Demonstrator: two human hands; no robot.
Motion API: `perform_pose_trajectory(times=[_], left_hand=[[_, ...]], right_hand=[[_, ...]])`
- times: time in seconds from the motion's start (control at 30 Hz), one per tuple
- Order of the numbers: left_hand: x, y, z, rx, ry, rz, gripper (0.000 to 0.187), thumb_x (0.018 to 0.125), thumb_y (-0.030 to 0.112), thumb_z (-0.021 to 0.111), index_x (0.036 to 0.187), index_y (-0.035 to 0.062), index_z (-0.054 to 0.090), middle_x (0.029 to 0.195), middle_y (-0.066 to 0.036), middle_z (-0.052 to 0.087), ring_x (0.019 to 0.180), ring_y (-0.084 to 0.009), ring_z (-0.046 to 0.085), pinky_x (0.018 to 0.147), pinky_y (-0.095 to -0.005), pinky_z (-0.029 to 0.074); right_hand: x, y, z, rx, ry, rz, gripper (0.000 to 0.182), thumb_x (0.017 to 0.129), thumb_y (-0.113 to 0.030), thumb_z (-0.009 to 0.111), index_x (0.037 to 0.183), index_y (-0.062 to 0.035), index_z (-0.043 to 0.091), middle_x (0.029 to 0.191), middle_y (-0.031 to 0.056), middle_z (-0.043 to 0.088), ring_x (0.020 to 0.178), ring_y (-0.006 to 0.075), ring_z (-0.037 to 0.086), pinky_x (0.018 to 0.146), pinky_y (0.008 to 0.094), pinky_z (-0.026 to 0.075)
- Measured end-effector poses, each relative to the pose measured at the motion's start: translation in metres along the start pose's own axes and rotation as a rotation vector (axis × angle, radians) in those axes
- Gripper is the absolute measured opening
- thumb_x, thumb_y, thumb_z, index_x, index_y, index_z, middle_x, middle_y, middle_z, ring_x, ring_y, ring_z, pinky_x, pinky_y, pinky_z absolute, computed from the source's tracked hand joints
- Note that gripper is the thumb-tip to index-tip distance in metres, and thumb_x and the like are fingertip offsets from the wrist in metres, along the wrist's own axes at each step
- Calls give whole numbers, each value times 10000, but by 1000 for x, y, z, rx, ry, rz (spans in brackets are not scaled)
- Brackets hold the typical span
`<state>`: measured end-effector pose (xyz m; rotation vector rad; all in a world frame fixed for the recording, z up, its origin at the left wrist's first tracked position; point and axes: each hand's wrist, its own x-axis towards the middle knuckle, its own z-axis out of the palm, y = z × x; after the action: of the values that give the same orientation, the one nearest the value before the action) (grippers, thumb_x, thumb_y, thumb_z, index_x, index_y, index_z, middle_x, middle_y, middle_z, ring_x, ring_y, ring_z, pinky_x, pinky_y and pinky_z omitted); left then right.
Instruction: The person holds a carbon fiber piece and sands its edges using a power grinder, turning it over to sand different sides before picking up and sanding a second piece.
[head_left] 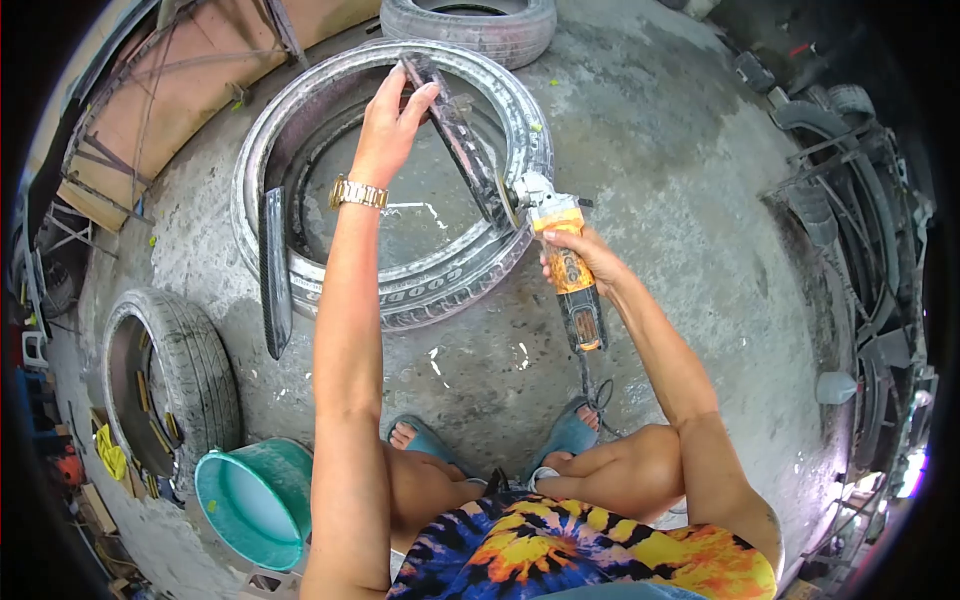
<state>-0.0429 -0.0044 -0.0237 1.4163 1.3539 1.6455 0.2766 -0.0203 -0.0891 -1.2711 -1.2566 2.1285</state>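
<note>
Tyres ring our view. At the far left an upright tyre stands on the concrete floor, its worn tread facing us, with scraps tucked inside it, and a teal bucket sits just beside its lower edge. Next comes a dark tread strip leaning against the outer wall of the big tyre, which lies flat ahead of us, its sidewall scuffed pale grey with raised lettering along the near side.

Our left hand, a gold watch at the wrist, reaches over that tyre and pinches the upper end of a long rubber strip. This strip runs tilted from the far rim down to the near right rim; it is dark and dusty, with a rough, whitened surface along its length. Its lower end meets the head of the angle grinder, where the disc seems to touch the rubber, though we cannot be sure of that contact at this size.

Our right hand wraps closed around the grinder's orange body, the black handle and cord trailing back toward our feet in blue sandals. Another tyre lies beyond the big one at the top, and further tyres crowd the right edge.
</note>
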Motion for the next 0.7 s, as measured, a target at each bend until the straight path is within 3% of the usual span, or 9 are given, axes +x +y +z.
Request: perform_pose_trajectory(times=[0.07, 0.13, 0.23, 0.43, 0.7], left_hand=[[0, 2, 4, 117, 15, 111, 352, 955, 249, 634, 1196, 2, 563, 1055, -70, 640, 878, -135, 625, 758, -289, 524], [3, -2, 6, 75, 11, 89, 367, 949, 254, 637, 1181, -19, 559, 1043, -107, 627, 890, -189, 622, 783, -319, 505], [3, -2, 6, 128, 7, 138, 425, 944, 295, 642, 1205, -29, 556, 1077, -133, 621, 964, -255, 604, 882, -352, 468], [4, 5, 14, 265, 1, 223, 562, 940, 327, 638, 1359, -16, 489, 1276, -184, 579, 1171, -312, 565, 999, -368, 432], [6, 3, 11, 282, 10, 165, 585, 939, 353, 628, 1371, -12, 480, 1306, -209, 561, 1217, -349, 536, 1024, -389, 419]], right_hand=[[0, 0, -2, 1, 9, 16, 492, 820, -320, 777, 1130, -24, 534, 836, 103, 648, 682, 174, 674, 600, 324, 594], [-1, -2, -3, 12, -9, -5, 487, 823, -306, 774, 1138, -26, 529, 834, 103, 646, 676, 178, 674, 598, 324, 596], [-4, -6, -4, -1, -4, -7, 484, 826, -300, 771, 1141, -28, 524, 832, 101, 642, 667, 181, 673, 594, 322, 597], [-6, -11, -4, 12, -21, -13, 467, 829, -298, 768, 1123, -32, 522, 826, 96, 637, 663, 179, 673, 589, 317, 596], [-10, -9, -8, 19, -42, 5, 465, 843, -288, 753, 1144, -35, 504, 837, 111, 648, 664, 188, 676, 590, 324, 600]])
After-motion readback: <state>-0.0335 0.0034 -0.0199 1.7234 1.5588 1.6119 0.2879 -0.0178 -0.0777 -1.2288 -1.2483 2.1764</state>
